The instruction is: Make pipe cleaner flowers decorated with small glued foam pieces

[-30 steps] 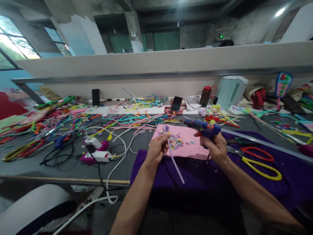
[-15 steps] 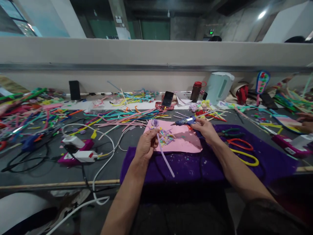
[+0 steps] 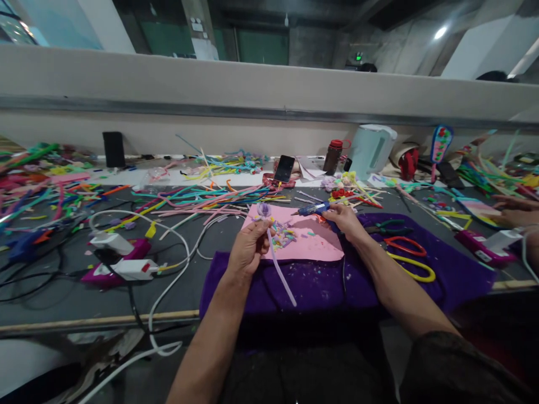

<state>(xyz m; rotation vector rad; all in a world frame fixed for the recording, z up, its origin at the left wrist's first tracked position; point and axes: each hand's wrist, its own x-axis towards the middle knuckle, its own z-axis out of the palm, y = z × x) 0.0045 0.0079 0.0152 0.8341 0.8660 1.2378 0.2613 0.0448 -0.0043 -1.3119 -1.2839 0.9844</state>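
A lilac pipe-cleaner flower (image 3: 265, 210) stands over the near-left corner of a pink foam sheet (image 3: 314, 247), its pale stem (image 3: 280, 270) running from the bloom down and toward the worker, slanting to the right across a purple cloth (image 3: 328, 286). The left hand (image 3: 248, 249) has its fingers curled closed around the upper stem, just below the bloom. Across the sheet, at its far-right edge, the right hand (image 3: 346, 220) is wrapped shut on a blue glue gun (image 3: 312, 209), nozzle aimed left at the flower, a short gap between tip and bloom. Cut pastel scraps (image 3: 282, 235) lie on the sheet between them. Right of the sheet rest yellow-and-red scissors (image 3: 410, 261); left of it, a white cable (image 3: 168, 280) loops across the grey bench.
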